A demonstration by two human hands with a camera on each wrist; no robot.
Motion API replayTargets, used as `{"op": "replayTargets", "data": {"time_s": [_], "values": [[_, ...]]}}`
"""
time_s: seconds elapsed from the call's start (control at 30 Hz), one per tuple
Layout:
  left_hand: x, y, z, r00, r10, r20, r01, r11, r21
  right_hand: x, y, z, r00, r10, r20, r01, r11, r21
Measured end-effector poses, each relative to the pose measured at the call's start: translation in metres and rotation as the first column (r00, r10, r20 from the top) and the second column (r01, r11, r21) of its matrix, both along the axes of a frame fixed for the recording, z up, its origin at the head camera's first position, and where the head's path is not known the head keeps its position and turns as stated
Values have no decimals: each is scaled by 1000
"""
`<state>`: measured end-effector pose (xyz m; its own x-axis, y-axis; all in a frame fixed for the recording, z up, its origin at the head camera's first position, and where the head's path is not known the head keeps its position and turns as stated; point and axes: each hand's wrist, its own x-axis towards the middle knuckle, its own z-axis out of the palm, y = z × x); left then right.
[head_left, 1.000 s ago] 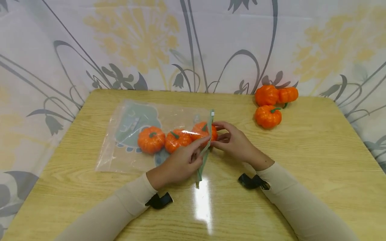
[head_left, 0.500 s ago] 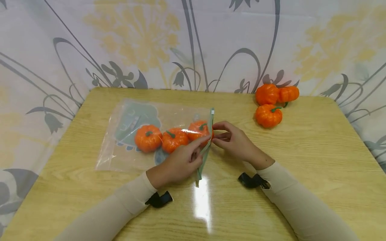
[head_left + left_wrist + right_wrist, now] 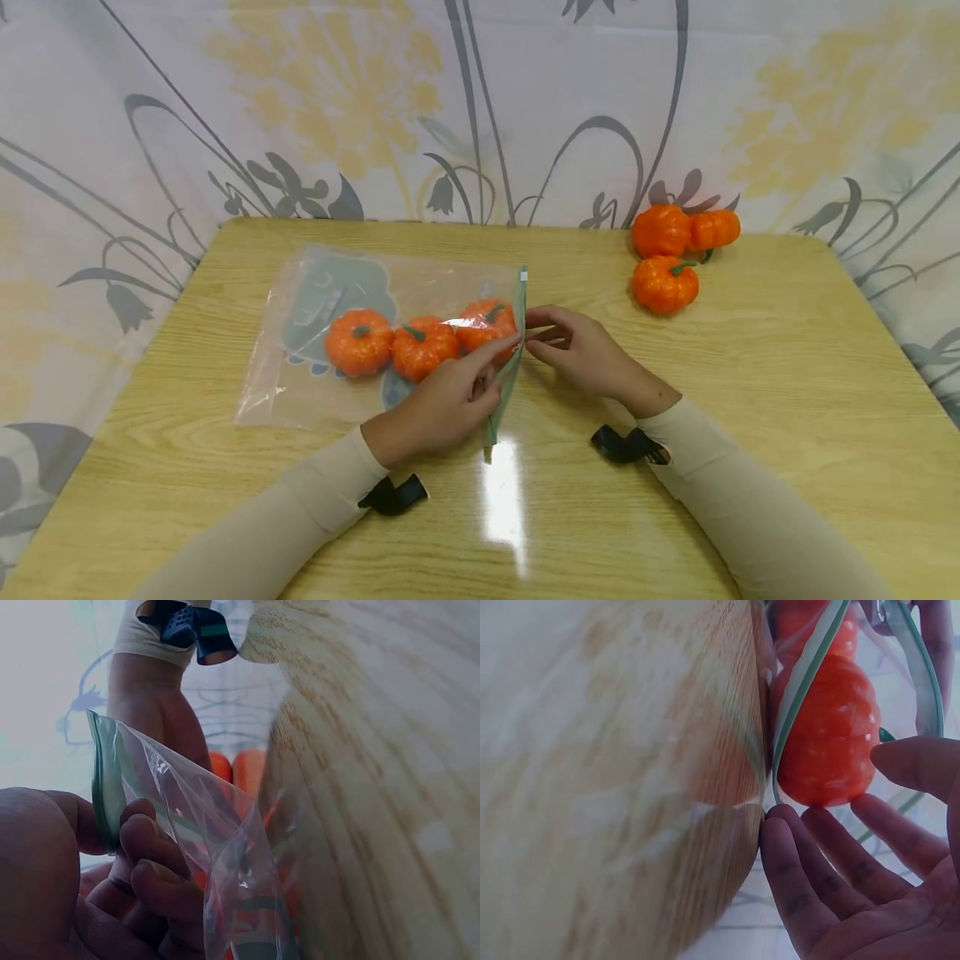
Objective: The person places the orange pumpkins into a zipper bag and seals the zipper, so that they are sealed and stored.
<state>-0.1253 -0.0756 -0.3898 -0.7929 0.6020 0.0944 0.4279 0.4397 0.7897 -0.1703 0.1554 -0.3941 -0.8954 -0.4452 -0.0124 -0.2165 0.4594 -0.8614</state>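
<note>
Pale sleeves (image 3: 262, 525) enter at the lower left and lower right of the frame, a black device (image 3: 393, 497) at each wrist. At bottom centre the left hand (image 3: 438, 404) pinches the green edge (image 3: 520, 304) of a clear bag (image 3: 330, 402) between thumb and fingers. Just right of centre, the right hand (image 3: 585, 350) has its fingers extended, fingertips touching the nearest of three orange pumpkins (image 3: 423, 350) inside the bag, left of centre. Three more pumpkins (image 3: 664, 285) sit at upper right, before a flower-patterned backdrop (image 3: 525, 92).
</note>
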Motion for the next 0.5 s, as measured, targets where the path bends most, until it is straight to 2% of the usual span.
{"op": "replayTargets", "data": {"time_s": [0.17,0.5], "values": [[1,-1,-1,1000,-2,22,2,1000,-3,-1,1,-1,1000,-3,-9,3,1000,21],[-2,0,-3,1000,4,14,-4,1000,-17,-1,4,4,996,-48,-73,52,997,63]]}}
